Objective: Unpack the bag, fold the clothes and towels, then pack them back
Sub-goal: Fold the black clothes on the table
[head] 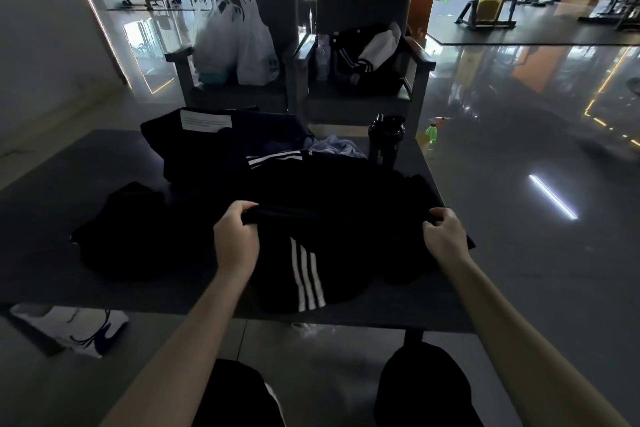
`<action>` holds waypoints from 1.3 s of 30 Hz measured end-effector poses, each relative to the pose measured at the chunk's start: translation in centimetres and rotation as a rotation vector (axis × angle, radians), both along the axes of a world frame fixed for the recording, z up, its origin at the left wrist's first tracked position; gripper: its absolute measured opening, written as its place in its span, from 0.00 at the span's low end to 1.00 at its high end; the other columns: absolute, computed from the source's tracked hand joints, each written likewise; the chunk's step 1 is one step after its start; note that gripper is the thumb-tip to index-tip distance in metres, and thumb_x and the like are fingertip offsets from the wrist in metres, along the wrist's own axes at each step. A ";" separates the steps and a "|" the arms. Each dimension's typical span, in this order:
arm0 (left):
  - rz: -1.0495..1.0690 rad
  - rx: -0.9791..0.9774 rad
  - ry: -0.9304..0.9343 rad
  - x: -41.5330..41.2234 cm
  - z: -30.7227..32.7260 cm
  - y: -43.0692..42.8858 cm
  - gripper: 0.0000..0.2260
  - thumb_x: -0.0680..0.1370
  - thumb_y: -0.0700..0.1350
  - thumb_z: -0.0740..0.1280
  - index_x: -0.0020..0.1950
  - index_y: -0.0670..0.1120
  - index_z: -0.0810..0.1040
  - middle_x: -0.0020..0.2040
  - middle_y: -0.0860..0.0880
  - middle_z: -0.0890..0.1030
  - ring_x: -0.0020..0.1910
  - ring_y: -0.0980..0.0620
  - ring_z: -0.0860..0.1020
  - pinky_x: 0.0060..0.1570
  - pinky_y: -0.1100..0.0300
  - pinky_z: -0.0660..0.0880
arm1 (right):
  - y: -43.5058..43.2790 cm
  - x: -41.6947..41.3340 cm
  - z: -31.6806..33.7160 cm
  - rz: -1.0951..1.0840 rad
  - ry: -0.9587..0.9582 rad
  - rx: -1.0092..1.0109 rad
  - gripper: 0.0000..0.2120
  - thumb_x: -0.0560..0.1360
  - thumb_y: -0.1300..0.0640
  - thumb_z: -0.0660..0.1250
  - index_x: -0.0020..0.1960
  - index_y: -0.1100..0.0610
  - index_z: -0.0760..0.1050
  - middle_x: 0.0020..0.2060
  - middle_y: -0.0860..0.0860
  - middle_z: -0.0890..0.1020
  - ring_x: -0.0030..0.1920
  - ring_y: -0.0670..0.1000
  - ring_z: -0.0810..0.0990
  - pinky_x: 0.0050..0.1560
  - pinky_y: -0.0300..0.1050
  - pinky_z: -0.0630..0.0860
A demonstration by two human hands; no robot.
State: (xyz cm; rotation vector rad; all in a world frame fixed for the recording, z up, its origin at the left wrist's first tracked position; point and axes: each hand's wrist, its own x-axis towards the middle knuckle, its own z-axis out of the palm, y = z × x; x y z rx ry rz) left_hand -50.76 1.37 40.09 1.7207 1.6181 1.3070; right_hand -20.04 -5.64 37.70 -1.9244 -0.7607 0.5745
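I see a dark counter (52, 218). Black striped clothes (308, 274) lie at its near edge, and a dark bag (207, 149) at its far side. My left hand (239, 239) and right hand (445, 236) each pinch the clothes' top edge. A bottle (386, 140) stands at the counter's far right corner.

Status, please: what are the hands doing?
Left hand and right hand grip black white-striped garment by its edge. Garment on dark table. Black shaker bottle behind, clear.

White label (205, 120) on dark fabric (194, 152): print unreadable.
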 end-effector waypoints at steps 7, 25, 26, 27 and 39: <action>-0.468 0.418 0.946 -2.9 -0.1 -0.6 0.17 0.62 0.52 0.79 0.44 0.46 0.79 0.37 0.50 0.80 0.32 0.49 0.80 0.29 0.59 0.75 | -1.1 1.5 0.6 -0.040 -0.158 -0.014 0.16 0.77 0.64 0.58 0.64 0.58 0.70 0.53 0.56 0.79 0.44 0.51 0.78 0.42 0.42 0.75; -0.226 0.331 1.073 -6.0 -0.1 1.1 0.12 0.64 0.34 0.71 0.44 0.44 0.79 0.43 0.46 0.79 0.42 0.44 0.78 0.49 0.51 0.68 | -2.5 0.6 -0.2 0.004 -0.280 -0.092 0.16 0.77 0.65 0.56 0.64 0.59 0.69 0.45 0.55 0.78 0.40 0.53 0.77 0.40 0.46 0.73; -0.347 0.180 1.129 -6.3 -1.3 0.6 0.11 0.67 0.40 0.71 0.49 0.47 0.80 0.46 0.48 0.80 0.46 0.46 0.79 0.52 0.53 0.68 | -2.5 0.5 -0.1 0.007 -0.296 -0.097 0.16 0.77 0.65 0.56 0.64 0.59 0.69 0.44 0.54 0.78 0.40 0.53 0.77 0.40 0.46 0.73; -0.450 0.016 1.183 -6.5 -2.2 0.3 0.11 0.71 0.48 0.69 0.53 0.50 0.79 0.50 0.51 0.81 0.49 0.49 0.79 0.55 0.55 0.68 | -2.5 0.3 0.0 0.008 -0.311 -0.099 0.16 0.77 0.65 0.56 0.64 0.59 0.69 0.44 0.55 0.79 0.40 0.53 0.77 0.39 0.46 0.73; -0.272 -0.434 0.700 -5.8 -8.7 4.8 0.23 0.80 0.54 0.59 0.74 0.49 0.62 0.72 0.48 0.66 0.67 0.46 0.67 0.61 0.47 0.70 | -2.1 0.6 2.5 -0.014 -0.596 -0.166 0.19 0.75 0.64 0.57 0.64 0.56 0.71 0.50 0.58 0.82 0.47 0.61 0.79 0.41 0.46 0.68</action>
